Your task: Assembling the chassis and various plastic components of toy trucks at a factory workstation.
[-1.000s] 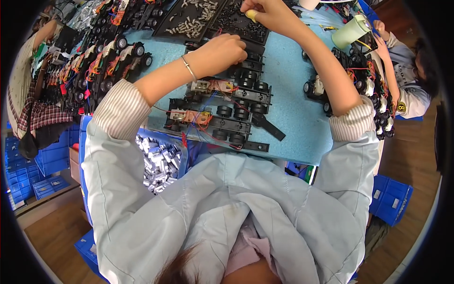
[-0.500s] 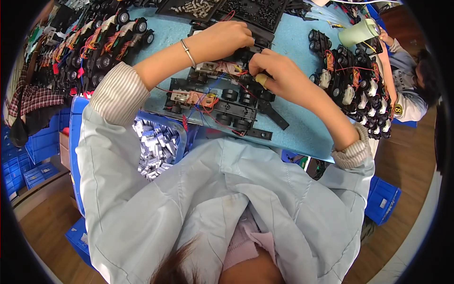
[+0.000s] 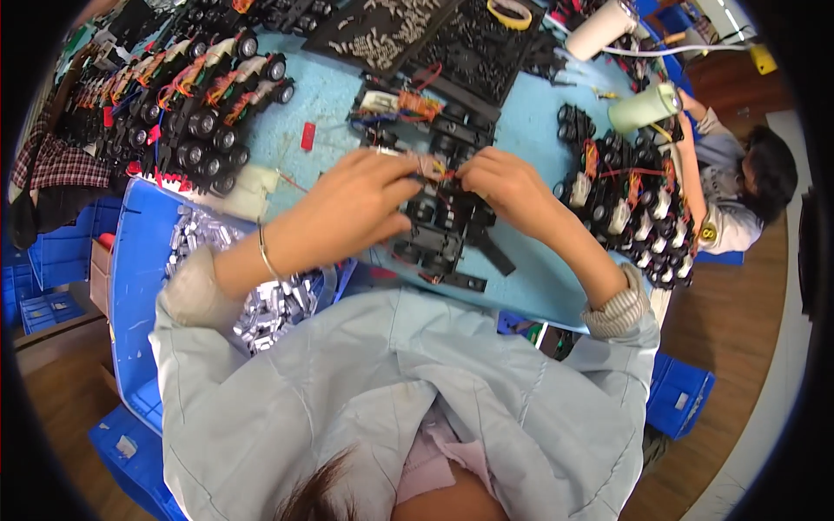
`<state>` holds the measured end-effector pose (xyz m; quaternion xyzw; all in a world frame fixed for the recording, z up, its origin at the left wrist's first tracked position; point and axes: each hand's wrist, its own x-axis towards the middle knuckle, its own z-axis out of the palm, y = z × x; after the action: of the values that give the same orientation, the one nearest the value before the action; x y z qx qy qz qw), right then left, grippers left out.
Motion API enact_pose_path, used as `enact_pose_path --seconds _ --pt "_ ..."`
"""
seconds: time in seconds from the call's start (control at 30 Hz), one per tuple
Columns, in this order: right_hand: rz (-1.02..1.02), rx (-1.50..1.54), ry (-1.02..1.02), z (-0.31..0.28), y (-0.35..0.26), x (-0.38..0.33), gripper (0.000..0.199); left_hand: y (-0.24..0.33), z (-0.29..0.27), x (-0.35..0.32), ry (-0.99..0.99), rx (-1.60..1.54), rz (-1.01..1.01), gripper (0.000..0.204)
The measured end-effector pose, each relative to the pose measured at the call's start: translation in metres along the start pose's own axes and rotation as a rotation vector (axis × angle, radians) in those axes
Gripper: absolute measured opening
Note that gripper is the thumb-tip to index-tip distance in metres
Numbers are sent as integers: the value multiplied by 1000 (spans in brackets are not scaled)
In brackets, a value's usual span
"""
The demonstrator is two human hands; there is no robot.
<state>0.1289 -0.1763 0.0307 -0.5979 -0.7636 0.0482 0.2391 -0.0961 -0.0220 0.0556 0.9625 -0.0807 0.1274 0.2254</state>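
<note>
Two black toy car chassis with wheels and loose wiring lie in front of me on the blue table. My left hand (image 3: 365, 193) reaches over the left part of the nearer chassis (image 3: 436, 241). Its fingers are apart, tips at the wiring, and the thumb stands off below. My right hand (image 3: 508, 187) is closed, its fingertips pinched at the wires near the middle of that chassis; what they grip is too small to make out. Just beyond the hands rests the farther chassis (image 3: 473, 132), with an orange circuit board (image 3: 419, 105) and a red wire on it.
Trays of small screws (image 3: 373, 39) and black parts (image 3: 469, 52) stand at the back. Finished-looking chassis (image 3: 204, 126) crowd the left, more (image 3: 621, 187) the right. A blue bin (image 3: 139, 286) of silver pieces sits near left. A green cylinder (image 3: 643, 108) stands near another person (image 3: 738, 174).
My left hand has come back from the farther chassis to the nearer one, and its fingers have spread. My right hand stays at the chassis wiring. The view has shifted, showing more of the table's far side.
</note>
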Motion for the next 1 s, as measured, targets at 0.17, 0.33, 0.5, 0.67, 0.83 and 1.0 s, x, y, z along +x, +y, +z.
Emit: enact_pose_path --seconds 0.17,0.33,0.5,0.67,0.83,1.0 --pt "299 41 203 -45 61 57 18 17 15 -20 97 16 -165 40" --pt "264 -195 219 -37 215 117 14 25 32 -18 129 40 -218 43" --pt "472 -322 68 -12 260 158 15 26 39 -21 129 80 -290 48" --pt "520 -519 -23 4 268 171 12 23 40 -18 99 86 -295 51" --pt "619 -429 -64 -7 263 174 19 23 41 -19 111 81 -297 50" --pt "544 -226 -28 -21 261 167 15 23 42 -19 123 79 -302 50"
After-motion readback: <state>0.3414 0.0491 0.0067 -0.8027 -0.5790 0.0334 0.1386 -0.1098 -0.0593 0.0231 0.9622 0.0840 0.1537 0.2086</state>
